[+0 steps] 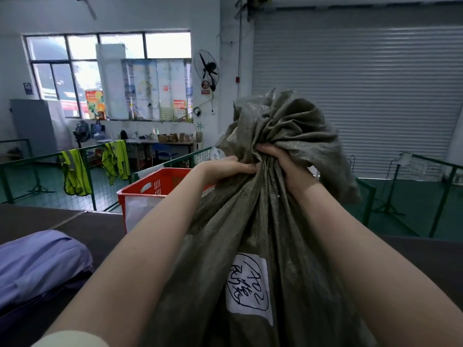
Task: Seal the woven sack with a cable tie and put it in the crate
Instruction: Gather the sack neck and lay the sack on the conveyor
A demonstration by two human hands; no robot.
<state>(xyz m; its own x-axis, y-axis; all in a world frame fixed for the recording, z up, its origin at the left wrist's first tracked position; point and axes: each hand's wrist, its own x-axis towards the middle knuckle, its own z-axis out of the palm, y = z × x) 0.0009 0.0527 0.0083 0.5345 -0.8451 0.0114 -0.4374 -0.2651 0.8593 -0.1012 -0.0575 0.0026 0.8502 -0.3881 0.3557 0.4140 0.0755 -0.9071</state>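
Observation:
A grey-green woven sack (250,221) stands upright right in front of me, with a white handwritten label (248,286) on its side. Its mouth is gathered into a bunched neck. My left hand (233,169) grips that neck from the left, and my right hand (280,159) grips it from the right, fingers closed around the fabric. The loose top of the sack flares out above my hands. A red plastic crate (152,186) stands just behind the sack on the left, partly hidden by my left arm. No cable tie is visible.
A blue-purple cloth bundle (37,264) lies on the dark table (95,229) at the left. Green mesh fencing (50,176) with yellow safety vests (75,176) stands beyond. A grey roller door (355,96) fills the right background.

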